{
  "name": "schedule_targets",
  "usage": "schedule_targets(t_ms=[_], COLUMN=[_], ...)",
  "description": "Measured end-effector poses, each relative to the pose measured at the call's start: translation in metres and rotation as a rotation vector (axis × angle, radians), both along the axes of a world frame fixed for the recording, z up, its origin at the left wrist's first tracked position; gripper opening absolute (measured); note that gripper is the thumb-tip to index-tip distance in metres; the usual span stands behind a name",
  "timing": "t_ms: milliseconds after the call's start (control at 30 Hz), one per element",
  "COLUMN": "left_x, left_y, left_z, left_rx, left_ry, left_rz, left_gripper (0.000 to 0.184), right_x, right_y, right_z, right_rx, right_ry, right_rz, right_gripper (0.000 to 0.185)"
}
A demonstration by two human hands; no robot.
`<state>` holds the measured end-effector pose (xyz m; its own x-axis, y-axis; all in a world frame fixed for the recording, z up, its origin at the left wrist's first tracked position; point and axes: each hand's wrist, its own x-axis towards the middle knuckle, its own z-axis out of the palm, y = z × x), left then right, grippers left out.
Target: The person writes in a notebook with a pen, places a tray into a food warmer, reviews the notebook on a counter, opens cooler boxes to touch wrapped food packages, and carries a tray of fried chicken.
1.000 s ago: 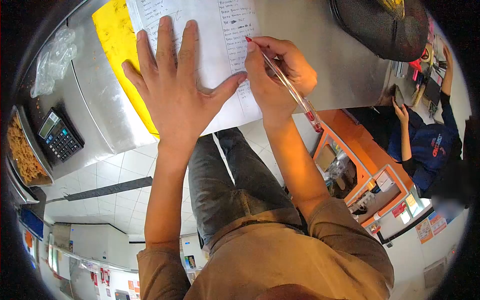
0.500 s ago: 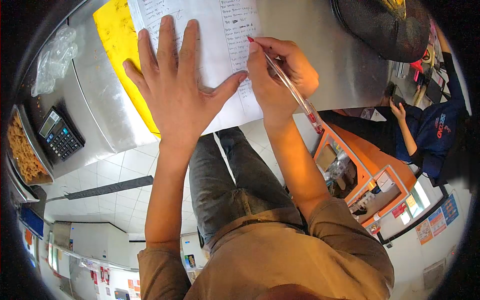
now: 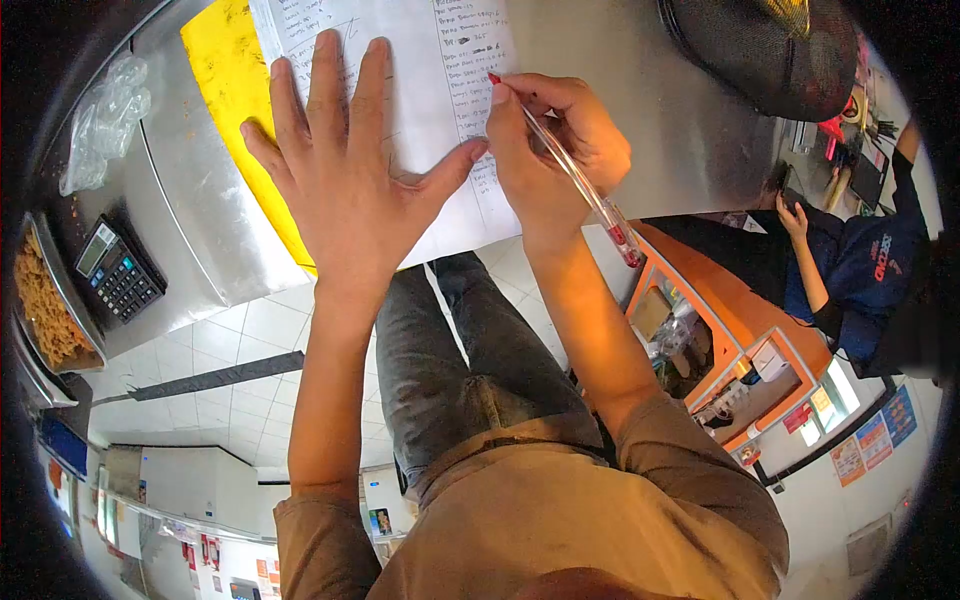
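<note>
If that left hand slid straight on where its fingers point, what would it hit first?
The left hand would just pass over more handwritten page; the way looks free up to the picture's top edge, though depth is hard to judge.

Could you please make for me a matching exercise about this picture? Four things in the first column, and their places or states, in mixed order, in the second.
1. Left hand
2. Pen
3. Calculator
4. Plastic bag

A. Beside the metal tray
B. Held in the right hand
C. See-through and crumpled
D. Fingers spread over the written page

Pairs: 1-D, 2-B, 3-A, 4-C
</note>
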<state>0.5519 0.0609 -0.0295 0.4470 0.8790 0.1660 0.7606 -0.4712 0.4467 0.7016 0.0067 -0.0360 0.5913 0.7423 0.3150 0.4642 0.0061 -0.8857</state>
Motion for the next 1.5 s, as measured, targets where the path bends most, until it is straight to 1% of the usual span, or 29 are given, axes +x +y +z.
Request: schedule_targets(t_ms=[167, 267, 467, 567, 667, 767, 967, 1067, 1167, 1267, 1500], left_x=[-0.0001, -0.0009, -0.0005, -0.0004, -0.0004, -0.0009, -0.0004, -0.0004, -0.0007, -0.0006, -0.0004], left_y=[0.0002, -0.0002, -0.0001, -0.0002, 0.0003, 0.0004, -0.0003, 0.0, 0.0002, -0.0002, -0.0002], left_z=[-0.0006, -0.0005, 0.0, -0.001, -0.0032, -0.0014, -0.0007, -0.0016, -0.0033, -0.0039, -0.0021], left_rx=[0.003, 0.0, 0.003, 0.004, 0.023, 0.008, 0.003, 0.011, 0.022, 0.024, 0.012], left_ry=[0.004, -0.003, -0.018, -0.016, -0.027, -0.01, -0.007, -0.017, -0.019, -0.018, -0.007], left_rz=[0.003, -0.002, -0.002, 0.001, -0.005, -0.002, 0.0, -0.001, -0.003, -0.002, 0.001], left_gripper=[0.096, 0.096, 0.095, 0.096, 0.096, 0.096, 0.095, 0.094, 0.095, 0.095, 0.094], right_x=[-0.0014, 0.0012, 0.0015, 0.0001, 0.0015, 0.0007, 0.0005, 0.0004, 0.0012, 0.0029, 0.0017], right_y=[-0.0017, -0.0023, 0.0005, 0.0011, 0.0018, 0.0019, 0.002, 0.0031, 0.0033, 0.004, 0.0031], right_z=[0.0009, 0.002, 0.0006, 0.0, 0.0033, -0.0022, 0.0036, 0.0026, -0.0034, 0.001, -0.0009], right_rx=[-0.035, -0.056, -0.016, -0.017, -0.06, -0.028, -0.061, -0.036, -0.01, -0.04, -0.042], right_ry=[0.074, 0.028, -0.007, 0.044, -0.02, 0.001, 0.015, 0.017, -0.022, -0.095, -0.074], right_rz=[-0.015, 0.004, 0.017, 0.008, 0.003, 0.005, -0.002, -0.002, -0.012, 0.005, -0.012], right_gripper=[0.011, 0.011, 0.01, 0.01, 0.01, 0.01, 0.01, 0.01, 0.009, 0.01, 0.01])
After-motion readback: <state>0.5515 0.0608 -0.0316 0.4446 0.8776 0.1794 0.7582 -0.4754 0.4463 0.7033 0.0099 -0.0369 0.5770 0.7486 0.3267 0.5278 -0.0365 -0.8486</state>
